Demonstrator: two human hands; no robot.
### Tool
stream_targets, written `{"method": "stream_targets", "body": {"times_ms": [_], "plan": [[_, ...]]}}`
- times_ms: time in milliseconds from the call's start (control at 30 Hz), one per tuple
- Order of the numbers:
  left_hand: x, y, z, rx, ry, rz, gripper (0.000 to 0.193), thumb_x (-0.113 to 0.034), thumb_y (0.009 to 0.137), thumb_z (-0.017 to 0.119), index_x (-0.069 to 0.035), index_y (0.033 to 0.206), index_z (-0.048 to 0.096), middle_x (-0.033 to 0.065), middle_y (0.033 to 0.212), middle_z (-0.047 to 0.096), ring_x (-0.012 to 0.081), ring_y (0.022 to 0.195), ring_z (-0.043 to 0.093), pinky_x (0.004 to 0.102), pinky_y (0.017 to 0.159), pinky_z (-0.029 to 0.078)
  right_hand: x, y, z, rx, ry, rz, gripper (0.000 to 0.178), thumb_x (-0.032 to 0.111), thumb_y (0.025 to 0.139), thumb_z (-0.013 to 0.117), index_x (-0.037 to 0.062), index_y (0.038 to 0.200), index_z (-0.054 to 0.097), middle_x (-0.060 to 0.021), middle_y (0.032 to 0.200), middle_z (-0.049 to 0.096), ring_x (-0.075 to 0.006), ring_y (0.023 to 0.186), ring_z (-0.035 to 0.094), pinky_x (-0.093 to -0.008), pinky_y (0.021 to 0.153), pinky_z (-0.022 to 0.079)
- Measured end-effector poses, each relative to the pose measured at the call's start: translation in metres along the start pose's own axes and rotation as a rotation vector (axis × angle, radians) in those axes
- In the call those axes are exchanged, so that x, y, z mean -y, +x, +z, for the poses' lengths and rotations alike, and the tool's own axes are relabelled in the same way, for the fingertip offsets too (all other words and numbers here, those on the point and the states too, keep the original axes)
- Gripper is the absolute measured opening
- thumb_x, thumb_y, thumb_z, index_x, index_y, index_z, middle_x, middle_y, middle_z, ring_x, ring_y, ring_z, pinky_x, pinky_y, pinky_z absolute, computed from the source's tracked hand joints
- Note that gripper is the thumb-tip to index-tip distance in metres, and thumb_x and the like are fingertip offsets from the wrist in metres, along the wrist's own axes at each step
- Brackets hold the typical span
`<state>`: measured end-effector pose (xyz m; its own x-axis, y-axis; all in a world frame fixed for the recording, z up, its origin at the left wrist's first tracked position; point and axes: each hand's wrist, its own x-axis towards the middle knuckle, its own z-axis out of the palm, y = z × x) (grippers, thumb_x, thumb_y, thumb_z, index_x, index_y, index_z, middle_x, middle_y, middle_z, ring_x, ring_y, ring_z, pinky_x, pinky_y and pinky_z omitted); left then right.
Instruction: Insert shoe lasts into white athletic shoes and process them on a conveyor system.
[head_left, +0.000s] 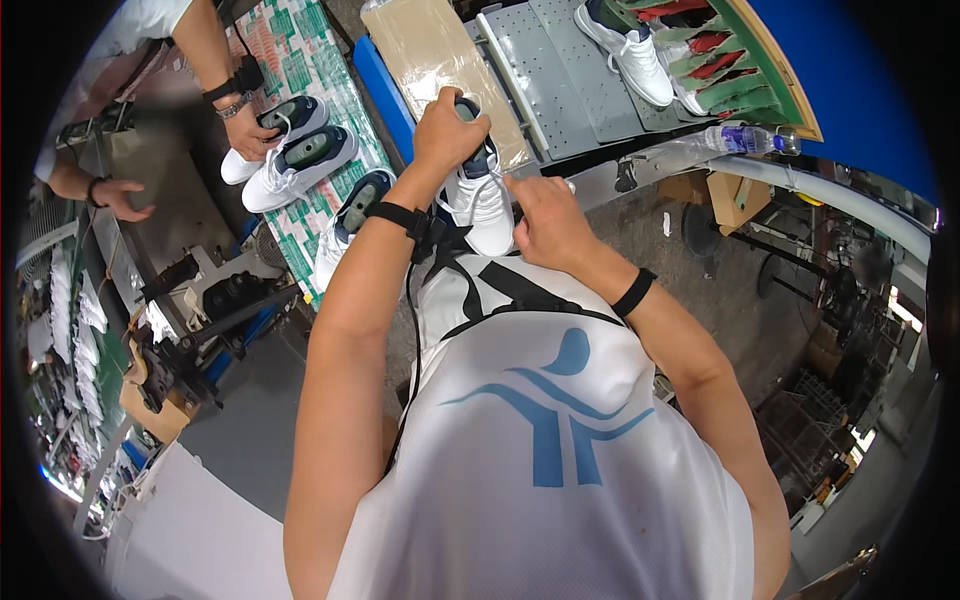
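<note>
A white sneaker (pixel 485 212) with white laces and a dark lining stands in front of me, toe toward my body. My left hand (pixel 448 132) is closed around its heel end, where a dark shoe last (pixel 466 110) shows in the opening. At the sneaker's right side is my right hand (pixel 556 222), index fingertip by the laces and thumb near the toe. Its other fingers are curled, and whatever they hold is hidden. To the left, another white sneaker (pixel 345 225) with a last inside lies on a patterned board (pixel 310 60), partly behind my left forearm.
A co-worker's hand (pixel 248 132) touches one of two white sneakers (pixel 300 170) on the board; their other hand (pixel 122 198) is open. At the upper right are a perforated grey rack (pixel 570 75), a white shoe (pixel 640 65) and a plastic bottle (pixel 750 140). A brown-wrapped panel (pixel 430 45) lies ahead.
</note>
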<state>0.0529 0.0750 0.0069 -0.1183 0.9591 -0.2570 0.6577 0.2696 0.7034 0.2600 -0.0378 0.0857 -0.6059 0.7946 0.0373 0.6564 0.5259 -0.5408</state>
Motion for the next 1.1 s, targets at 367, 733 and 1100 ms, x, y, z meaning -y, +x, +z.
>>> {"method": "stream_targets", "body": {"times_ms": [367, 733, 1100], "plan": [[0.001, 0.005, -0.005, 0.116, 0.011, -0.037, 0.068, -0.04, 0.084, 0.072, -0.004, 0.141, 0.061, 0.027, 0.126, 0.072, 0.0434, 0.115, 0.072, 0.0482, 0.1, 0.056, -0.056, -0.083, -0.055, 0.282, 0.068, 0.407, 0.058, 0.003, 0.078, 0.064, -0.0015, 0.136, 0.061, -0.023, 0.109, 0.069, -0.0437, 0.104, 0.066, -0.0557, 0.092, 0.051], [0.003, 0.002, -0.002, 0.004, -0.04, -0.005, 0.059, -0.037, 0.086, 0.073, -0.004, 0.134, 0.066, 0.0274, 0.116, 0.076, 0.0415, 0.109, 0.074, 0.0435, 0.096, 0.057, -0.055, -0.067, -0.023, 0.154, 0.126, 0.151, 0.062, 0.006, 0.077, 0.064, 0.001, 0.139, 0.062, -0.0229, 0.117, 0.07, -0.0424, 0.107, 0.067, -0.0533, 0.098, 0.049], [0.004, -0.001, 0.002, -0.017, -0.05, -0.012, 0.058, -0.037, 0.087, 0.072, -0.004, 0.134, 0.066, 0.0263, 0.117, 0.076, 0.0425, 0.11, 0.074, 0.0447, 0.096, 0.057, -0.024, -0.017, -0.002, 0.04, 0.101, 0.03, 0.062, 0.005, 0.078, 0.063, -0.0044, 0.139, 0.059, -0.0217, 0.109, 0.066, -0.0416, 0.103, 0.064, -0.0511, 0.098, 0.048]]}}
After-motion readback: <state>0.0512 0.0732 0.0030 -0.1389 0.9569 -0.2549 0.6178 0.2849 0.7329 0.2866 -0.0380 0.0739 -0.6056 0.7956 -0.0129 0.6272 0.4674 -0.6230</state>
